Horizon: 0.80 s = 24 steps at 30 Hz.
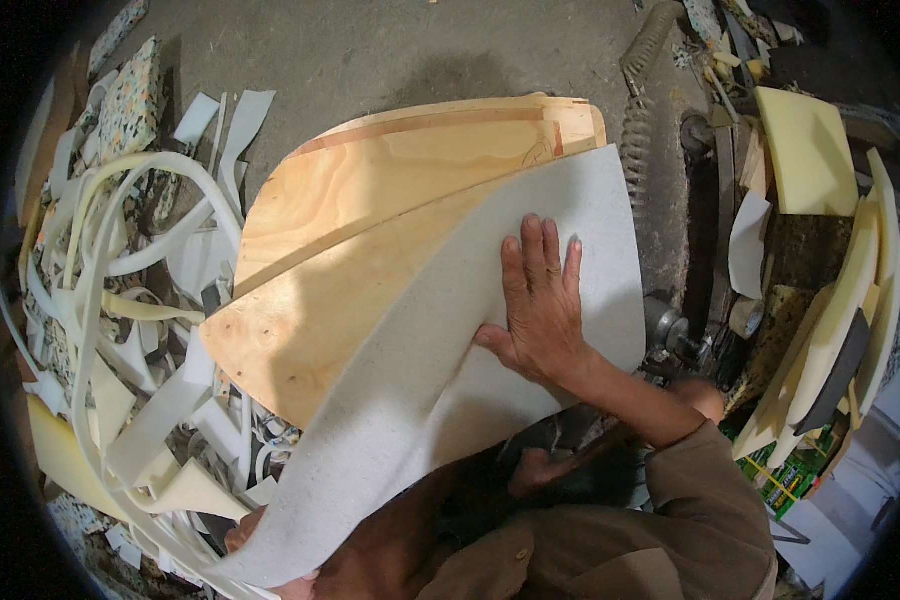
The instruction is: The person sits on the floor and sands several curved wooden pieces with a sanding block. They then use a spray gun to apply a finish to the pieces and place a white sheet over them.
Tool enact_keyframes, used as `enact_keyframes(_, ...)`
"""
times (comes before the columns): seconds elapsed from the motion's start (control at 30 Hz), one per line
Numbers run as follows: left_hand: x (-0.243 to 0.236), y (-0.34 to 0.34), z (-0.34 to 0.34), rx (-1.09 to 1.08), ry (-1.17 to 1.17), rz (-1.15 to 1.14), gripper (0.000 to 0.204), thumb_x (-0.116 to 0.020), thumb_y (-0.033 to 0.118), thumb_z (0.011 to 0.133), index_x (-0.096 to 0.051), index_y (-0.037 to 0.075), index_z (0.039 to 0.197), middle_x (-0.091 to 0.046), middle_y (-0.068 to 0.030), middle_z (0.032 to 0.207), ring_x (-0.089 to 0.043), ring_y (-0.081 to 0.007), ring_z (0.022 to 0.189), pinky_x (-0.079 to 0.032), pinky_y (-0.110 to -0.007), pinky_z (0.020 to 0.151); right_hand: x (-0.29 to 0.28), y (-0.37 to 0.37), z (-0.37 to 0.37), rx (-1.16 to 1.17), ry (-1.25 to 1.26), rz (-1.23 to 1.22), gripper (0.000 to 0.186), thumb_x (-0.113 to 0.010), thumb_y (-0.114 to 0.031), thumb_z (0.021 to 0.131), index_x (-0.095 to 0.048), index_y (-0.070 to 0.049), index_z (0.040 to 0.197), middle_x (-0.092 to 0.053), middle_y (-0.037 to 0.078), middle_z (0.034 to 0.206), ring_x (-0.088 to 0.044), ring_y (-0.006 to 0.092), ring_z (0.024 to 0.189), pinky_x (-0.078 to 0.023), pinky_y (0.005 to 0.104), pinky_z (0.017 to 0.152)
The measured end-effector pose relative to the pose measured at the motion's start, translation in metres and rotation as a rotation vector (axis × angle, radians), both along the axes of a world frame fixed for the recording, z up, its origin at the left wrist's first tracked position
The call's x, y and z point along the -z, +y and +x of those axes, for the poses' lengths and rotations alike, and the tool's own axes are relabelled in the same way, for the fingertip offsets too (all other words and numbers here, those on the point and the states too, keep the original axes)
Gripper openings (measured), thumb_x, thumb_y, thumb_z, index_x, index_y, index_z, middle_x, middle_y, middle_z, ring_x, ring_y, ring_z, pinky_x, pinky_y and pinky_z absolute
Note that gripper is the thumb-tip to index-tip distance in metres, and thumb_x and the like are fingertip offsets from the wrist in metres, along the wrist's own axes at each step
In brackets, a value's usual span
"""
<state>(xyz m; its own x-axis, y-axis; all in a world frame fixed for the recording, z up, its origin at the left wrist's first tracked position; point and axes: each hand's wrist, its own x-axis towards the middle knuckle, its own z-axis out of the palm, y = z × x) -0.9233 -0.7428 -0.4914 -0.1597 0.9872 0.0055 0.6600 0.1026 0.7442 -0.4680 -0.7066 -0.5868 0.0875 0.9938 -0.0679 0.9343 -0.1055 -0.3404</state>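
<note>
A shaped plywood panel with a curved outer edge and a thin raised strip across it lies in front of me. Over its near right part is draped a pale grey-white foam sheet, with a crease running toward its lower left end. My right hand presses flat on the sheet, fingers spread and pointing away from me. At the lower left, my left hand grips the sheet's narrow end; the sheet covers most of that hand.
Foam offcuts and looped strips heap up at the left. On the right are a yellow foam block, curved foam pieces, a tape roll and a metal fitting. A ribbed hose runs beyond the panel.
</note>
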Motion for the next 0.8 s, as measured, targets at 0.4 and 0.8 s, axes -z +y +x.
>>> enact_keyframes(0.4, 0.026, 0.085, 0.063, -0.185, -0.673, -0.274, 0.056, -0.073, 0.019, 0.086, -0.049, -0.002, 0.131, -0.059, -0.0147, 0.119, -0.059, -0.0233, 0.103, -0.044, -0.038, 0.096, -0.004, 0.026, -0.004, -0.088, -0.151, -0.112, 0.103, -0.032, -0.079, 0.088, -0.007, -0.007, 0.158, 0.004, 0.022, 0.163, 0.008, 0.0426, 0.150, 0.000, 0.0726, 0.111)
enact_keyframes(0.8, 0.063, 0.102, 0.102, -0.133, -0.463, -0.330, 0.031, -0.057, 0.027, 0.102, -0.067, -0.002, 0.103, -0.063, 0.0028, 0.083, -0.049, -0.0050, 0.077, -0.041, -0.022, 0.069, -0.006, 0.056, -0.016, -0.211, -0.204, -0.056, 0.096, -0.035, -0.073, 0.091, -0.016, -0.005, 0.157, -0.001, 0.025, 0.163, 0.005, 0.0459, 0.149, 0.005, 0.0669, 0.114)
